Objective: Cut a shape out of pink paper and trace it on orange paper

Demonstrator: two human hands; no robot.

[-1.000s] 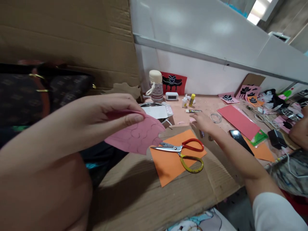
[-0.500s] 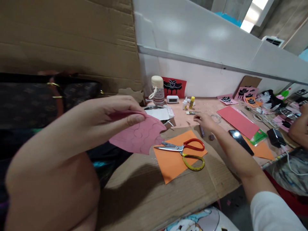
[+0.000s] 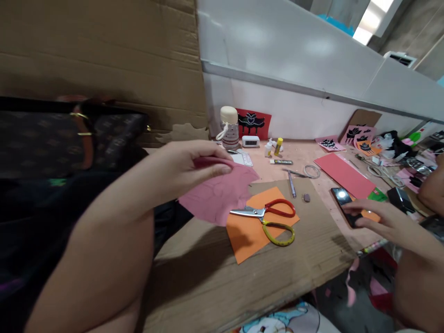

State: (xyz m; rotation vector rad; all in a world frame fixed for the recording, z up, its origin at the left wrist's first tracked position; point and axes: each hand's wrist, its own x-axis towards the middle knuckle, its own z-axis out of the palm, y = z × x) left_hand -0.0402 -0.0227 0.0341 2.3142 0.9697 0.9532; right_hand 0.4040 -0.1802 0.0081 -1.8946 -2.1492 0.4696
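My left hand pinches a sheet of pink paper between thumb and fingers. Pencil curves run over this sheet, and its right edge is cut unevenly. Below it, scissors with one red and one yellow handle lie spread on orange paper; the sheet hides their blade tips. On the far right, my right hand reaches over a black phone lying on the table. Its fingers are stretched out and apart; whether they touch the phone's glass I cannot tell.
Cardboard covers the near tabletop. A pen, a small grey eraser-like piece and tweezers lie beyond the scissors. Farther back are a bottle, a glue stick and red paper. Another person's arm shows at right.
My right hand has left the tweezers near the table's middle and moved right to the phone. The tweezers now lie free. My left hand has shifted slightly right with the pink paper.
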